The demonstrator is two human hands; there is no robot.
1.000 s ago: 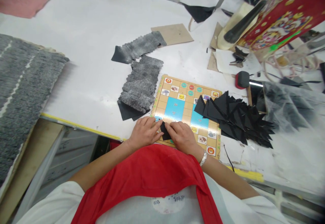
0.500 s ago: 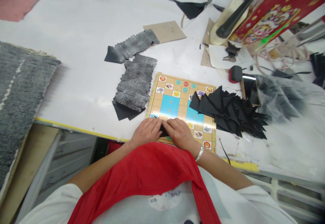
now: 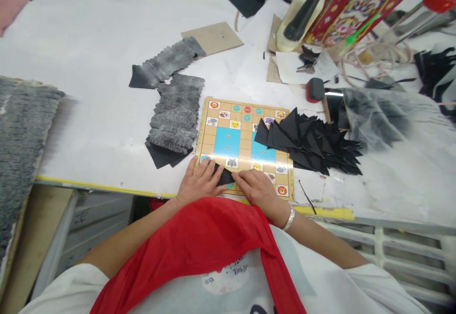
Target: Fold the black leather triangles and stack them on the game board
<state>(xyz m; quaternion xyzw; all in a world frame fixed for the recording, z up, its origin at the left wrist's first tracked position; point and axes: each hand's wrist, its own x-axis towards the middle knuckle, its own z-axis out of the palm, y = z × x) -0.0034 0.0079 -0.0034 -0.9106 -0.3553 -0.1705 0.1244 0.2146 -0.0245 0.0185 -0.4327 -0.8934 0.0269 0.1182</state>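
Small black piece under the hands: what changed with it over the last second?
The left hand and right hand closed over the small black sheet piece, nearly hiding it, then eased apart, so it shows between the fingertips again. Both keep pressing it on the colourful square game board. The pile of black triangles and grey fuzzy strips stayed put.

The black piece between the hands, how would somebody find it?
On the white table lies a colourful game board with animal pictures. At its near edge, the left hand and right hand press one small black piece, alone, apart from the pile of black triangles.
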